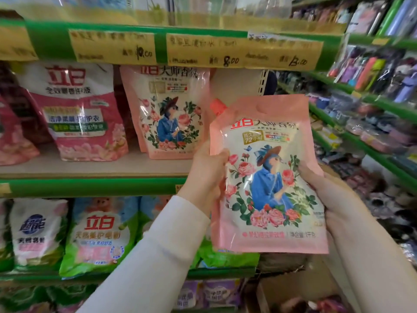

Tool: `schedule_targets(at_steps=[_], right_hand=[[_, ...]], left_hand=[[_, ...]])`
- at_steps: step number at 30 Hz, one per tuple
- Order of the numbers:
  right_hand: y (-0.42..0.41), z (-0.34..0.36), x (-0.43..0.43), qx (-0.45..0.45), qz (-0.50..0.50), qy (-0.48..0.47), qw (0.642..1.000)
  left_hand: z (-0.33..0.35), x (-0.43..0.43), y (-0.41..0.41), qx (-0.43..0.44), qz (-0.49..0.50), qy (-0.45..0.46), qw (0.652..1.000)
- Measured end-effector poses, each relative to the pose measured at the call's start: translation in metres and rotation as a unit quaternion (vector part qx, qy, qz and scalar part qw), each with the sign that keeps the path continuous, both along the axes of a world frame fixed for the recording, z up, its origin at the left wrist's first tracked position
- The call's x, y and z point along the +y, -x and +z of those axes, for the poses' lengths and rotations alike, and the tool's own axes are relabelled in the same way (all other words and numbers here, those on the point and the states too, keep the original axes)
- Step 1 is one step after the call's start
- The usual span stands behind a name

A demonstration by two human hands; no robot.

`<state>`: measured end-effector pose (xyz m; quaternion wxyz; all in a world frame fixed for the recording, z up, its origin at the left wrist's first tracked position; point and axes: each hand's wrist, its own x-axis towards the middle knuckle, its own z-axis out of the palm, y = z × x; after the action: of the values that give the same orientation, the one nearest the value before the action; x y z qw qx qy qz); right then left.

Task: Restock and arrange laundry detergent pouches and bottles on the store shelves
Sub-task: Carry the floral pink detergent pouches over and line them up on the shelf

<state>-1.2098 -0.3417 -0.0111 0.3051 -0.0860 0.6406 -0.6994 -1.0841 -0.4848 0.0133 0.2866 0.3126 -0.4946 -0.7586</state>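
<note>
Had the pink rose pouch [268,177] upright between both hands, left hand [207,175] gripping its left edge and right hand [325,195] cupping the right side, out in front of the middle shelf [90,168]. Best bet, I figured: slide it in label-forward, just right of the matching pouch [169,114].

One view only — a wide-angle camera on the person's head, facing forward and slightly down at the shelves [90,187] from close by. The left hand [207,175], the right hand [336,199] and the pouch [266,181] they hold sit nearest the lens, low and right of centre. Rightward a second rack [370,141] recedes — its edges slant away.
</note>
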Motion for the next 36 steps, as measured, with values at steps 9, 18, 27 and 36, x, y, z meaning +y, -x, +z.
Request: schedule_targets(at_steps=[9, 18, 27, 36], right_hand=[[0.057, 0.026, -0.068, 0.007, 0.020, 0.020, 1.000], [0.136, 0.022, -0.120, 0.036, 0.010, 0.036, 0.999], [0.186, -0.003, -0.194, 0.138, 0.019, 0.110, 0.984], [0.204, -0.009, -0.253, 0.173, -0.008, 0.195, 0.965]], left_hand=[[0.010, -0.073, 0.058, -0.018, 0.034, 0.001, 0.999], [0.023, -0.108, 0.127, -0.135, 0.114, 0.278, 0.944], [0.011, -0.144, 0.186, 0.014, 0.218, 0.267, 0.939], [0.004, -0.178, 0.210, 0.077, 0.321, 0.294, 0.897]])
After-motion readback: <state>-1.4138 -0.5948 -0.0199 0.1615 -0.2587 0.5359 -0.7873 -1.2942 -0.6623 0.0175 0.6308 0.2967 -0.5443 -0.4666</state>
